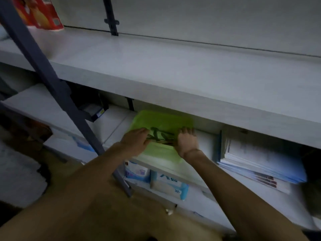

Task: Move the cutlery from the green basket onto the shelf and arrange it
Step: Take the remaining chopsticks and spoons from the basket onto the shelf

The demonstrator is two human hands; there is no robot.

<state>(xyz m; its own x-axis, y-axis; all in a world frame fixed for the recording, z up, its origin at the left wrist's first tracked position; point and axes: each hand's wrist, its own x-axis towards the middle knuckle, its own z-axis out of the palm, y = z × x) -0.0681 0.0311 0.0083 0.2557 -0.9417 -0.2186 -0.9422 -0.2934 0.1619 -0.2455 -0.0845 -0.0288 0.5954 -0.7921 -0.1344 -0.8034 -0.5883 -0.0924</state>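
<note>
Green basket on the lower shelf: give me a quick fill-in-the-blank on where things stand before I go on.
1. The green basket sits on the shelf level ____ the wide bare shelf.
2. The left hand and the right hand are at the basket's near side, with the ____ lying between them.
3. The stack of papers lies to the ____ of the basket.

Missing words: below; cutlery; right

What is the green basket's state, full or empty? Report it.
Not empty. Dark green cutlery lies inside the green basket, between the left hand and right hand. The blur hides the count.
</note>
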